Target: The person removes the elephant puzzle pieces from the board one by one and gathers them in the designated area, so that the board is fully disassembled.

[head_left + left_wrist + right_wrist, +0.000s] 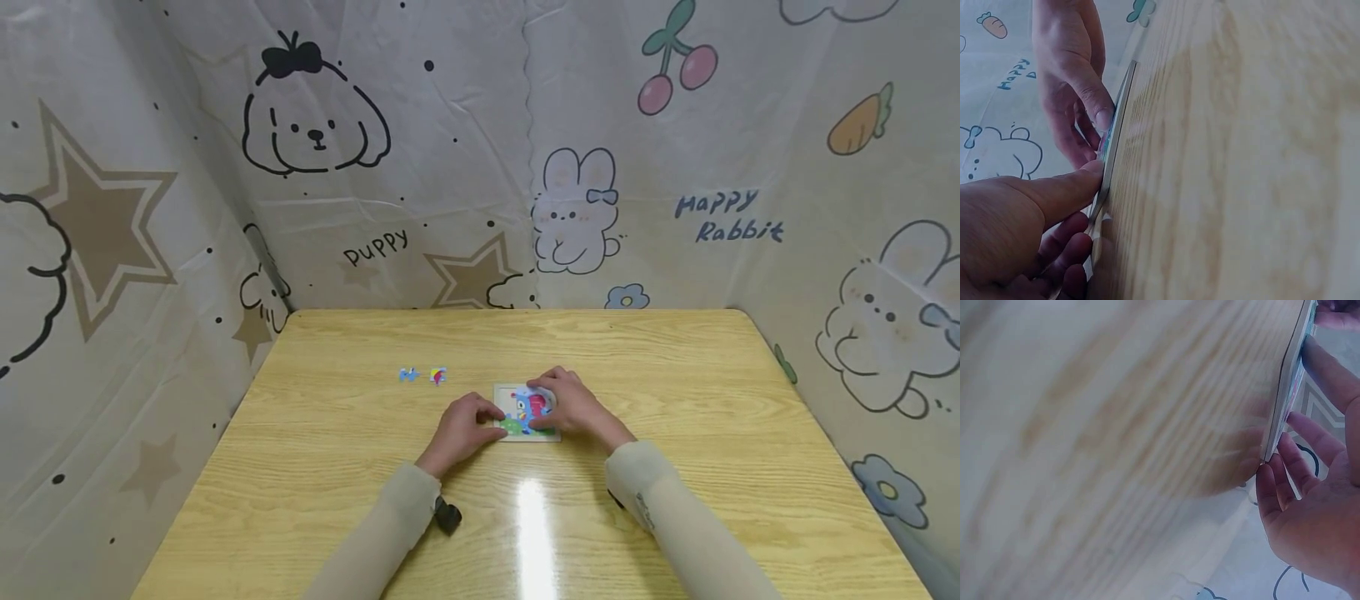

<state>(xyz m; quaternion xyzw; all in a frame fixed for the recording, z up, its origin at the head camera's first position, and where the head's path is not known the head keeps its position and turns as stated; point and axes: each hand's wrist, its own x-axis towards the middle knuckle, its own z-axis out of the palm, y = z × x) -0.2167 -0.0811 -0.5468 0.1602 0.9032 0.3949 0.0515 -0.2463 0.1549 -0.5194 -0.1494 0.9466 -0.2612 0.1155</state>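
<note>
A small jigsaw puzzle point(517, 406) lies on the table in a pale square tray, partly filled with blue, pink and green picture pieces. My left hand point(467, 427) grips the tray's left edge, its thumb on top and the other fingers curled at the side, as the left wrist view shows. Curved over the puzzle's right part, my right hand point(573, 404) has its thumb on the pieces near the lower edge and its forefinger by the upper edge. In the right wrist view its other fingers point(1270, 487) touch the tray's side. The hand hides the right-hand pieces.
Two loose jigsaw pieces, a blue one point(408, 375) and a multicoloured one point(438, 376), lie left of and beyond the tray. The wooden table point(337, 467) meets a printed cloth point(450, 167) at its back and sides.
</note>
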